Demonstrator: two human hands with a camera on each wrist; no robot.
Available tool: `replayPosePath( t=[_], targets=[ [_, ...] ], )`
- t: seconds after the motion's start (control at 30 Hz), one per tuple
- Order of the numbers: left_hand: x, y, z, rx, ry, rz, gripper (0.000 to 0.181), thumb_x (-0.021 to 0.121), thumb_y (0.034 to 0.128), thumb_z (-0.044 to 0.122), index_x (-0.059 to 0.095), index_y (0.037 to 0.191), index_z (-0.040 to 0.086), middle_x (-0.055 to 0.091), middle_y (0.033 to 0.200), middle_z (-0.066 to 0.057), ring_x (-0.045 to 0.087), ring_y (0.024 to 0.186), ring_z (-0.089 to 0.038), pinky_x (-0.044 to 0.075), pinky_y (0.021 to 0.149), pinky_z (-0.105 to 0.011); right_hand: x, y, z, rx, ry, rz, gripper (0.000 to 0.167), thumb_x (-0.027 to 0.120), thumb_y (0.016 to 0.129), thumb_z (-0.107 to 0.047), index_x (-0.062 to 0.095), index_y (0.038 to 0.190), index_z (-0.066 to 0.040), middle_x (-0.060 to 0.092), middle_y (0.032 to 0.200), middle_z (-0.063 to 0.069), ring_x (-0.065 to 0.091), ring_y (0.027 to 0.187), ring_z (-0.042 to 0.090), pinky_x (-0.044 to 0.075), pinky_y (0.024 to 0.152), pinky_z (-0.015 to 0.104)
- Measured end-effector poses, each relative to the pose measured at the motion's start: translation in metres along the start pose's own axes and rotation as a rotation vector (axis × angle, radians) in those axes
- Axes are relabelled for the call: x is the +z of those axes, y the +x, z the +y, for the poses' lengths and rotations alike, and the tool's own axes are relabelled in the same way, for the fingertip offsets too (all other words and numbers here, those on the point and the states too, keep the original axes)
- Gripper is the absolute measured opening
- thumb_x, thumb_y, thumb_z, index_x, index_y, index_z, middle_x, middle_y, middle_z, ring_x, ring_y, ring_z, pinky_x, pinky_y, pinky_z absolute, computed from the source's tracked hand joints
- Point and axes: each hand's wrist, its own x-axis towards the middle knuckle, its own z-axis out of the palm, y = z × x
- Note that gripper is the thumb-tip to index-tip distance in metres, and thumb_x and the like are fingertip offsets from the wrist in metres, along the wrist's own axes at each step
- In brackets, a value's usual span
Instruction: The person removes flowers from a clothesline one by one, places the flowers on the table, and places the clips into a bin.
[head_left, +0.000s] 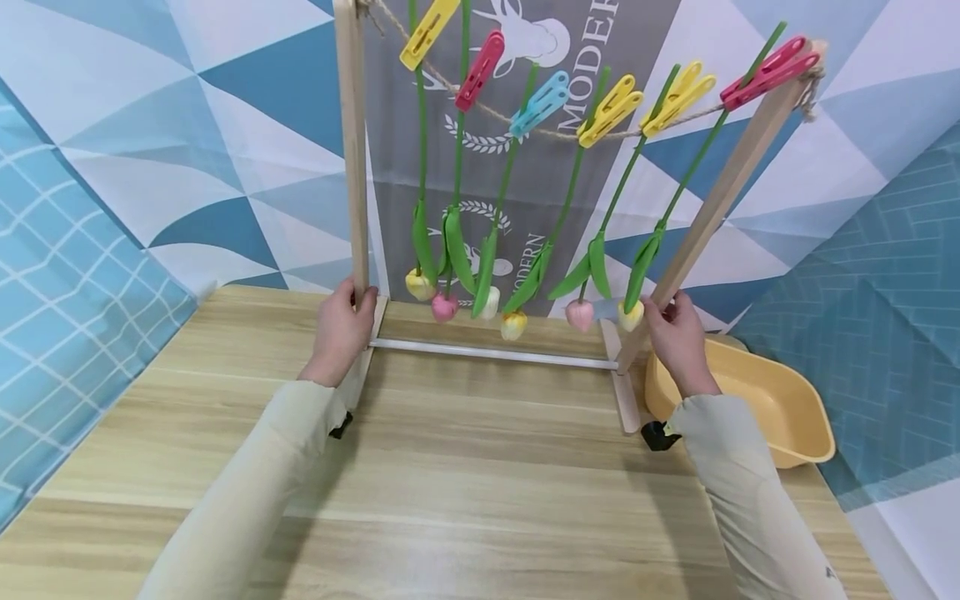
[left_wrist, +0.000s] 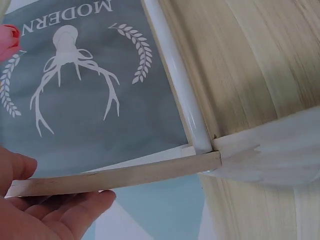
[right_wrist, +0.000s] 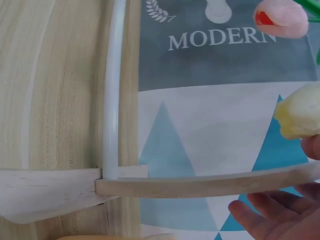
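A wooden rack stands on the table, with a left post (head_left: pixel 352 167), a right post (head_left: pixel 723 192) and a white crossbar (head_left: pixel 487 352) low between them. My left hand (head_left: pixel 341 329) holds the left post near its lower end, thumb on one side and fingers on the other. On the right post, my right hand (head_left: pixel 681 342) grips likewise, beside a yellow tulip (right_wrist: pixel 302 112). Twine (head_left: pixel 491 110) spans the posts. Several artificial tulips hang from it head down, including a pink tulip (head_left: pixel 445 307), held by yellow, red and blue clothespins such as the blue clothespin (head_left: pixel 540 104).
A yellow plastic basin (head_left: pixel 780 400) sits to the right, partly behind my right forearm. The wooden tabletop (head_left: pixel 480 483) stretches in front of the rack. Patterned blue, white and grey cloth (head_left: pixel 262 100) covers the wall behind.
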Motion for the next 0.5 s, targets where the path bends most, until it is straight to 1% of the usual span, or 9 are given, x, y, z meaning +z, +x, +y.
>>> replayPosePath(
  t=[0.07,0.17,0.27,0.37,0.5],
  targets=[
    [-0.0002,0.0006,-0.0007,-0.003,0.027,0.01,0.03,0.041,0.0995,0.029,0.052,0.098,0.001,0.056,0.084,-0.015,0.047,0.069,-0.026,0.039,0.06,-0.03,0.0024,0.0004,-0.0016,-0.007,-0.037,0.008,0.059,0.039,0.098,-0.042,0.031,0.139,-0.001,0.045,0.133,0.026,0.049,0.12,0.038,0.044,0.095,0.05],
    [-0.0005,0.0019,-0.0016,0.007,0.055,0.013,0.029,0.041,0.0993,0.028,0.053,0.096,0.002,0.055,0.079,-0.015,0.047,0.063,-0.025,0.039,0.056,-0.03,0.0047,0.0016,-0.0036,-0.008,-0.078,0.037,0.053,0.037,0.099,-0.037,0.033,0.138,-0.001,0.048,0.129,0.026,0.053,0.115,0.038,0.047,0.09,0.049],
    [-0.0003,0.0039,-0.0027,0.017,0.061,0.011,0.029,0.041,0.0993,0.027,0.054,0.098,0.001,0.053,0.075,-0.014,0.045,0.057,-0.023,0.038,0.05,-0.029,0.0062,0.0028,-0.0047,-0.012,-0.109,0.065,0.05,0.036,0.1,-0.031,0.031,0.141,-0.002,0.047,0.133,0.026,0.053,0.116,0.038,0.048,0.09,0.05],
    [0.0002,0.0051,-0.0037,0.02,0.074,0.008,0.03,0.039,0.0994,0.026,0.055,0.102,0.001,0.053,0.074,-0.014,0.044,0.055,-0.021,0.037,0.047,-0.028,0.0074,0.0032,-0.005,-0.006,-0.138,0.067,0.049,0.034,0.101,-0.028,0.03,0.142,-0.001,0.046,0.133,0.027,0.053,0.116,0.039,0.049,0.089,0.051],
    [0.0014,0.0051,-0.0051,0.015,0.089,0.005,0.03,0.038,0.0993,0.026,0.055,0.102,0.001,0.053,0.072,-0.013,0.045,0.053,-0.02,0.037,0.046,-0.029,0.0088,0.0035,-0.0044,0.006,-0.163,0.056,0.05,0.032,0.101,-0.028,0.028,0.142,0.0,0.045,0.133,0.028,0.054,0.115,0.04,0.05,0.087,0.05]
  ],
)
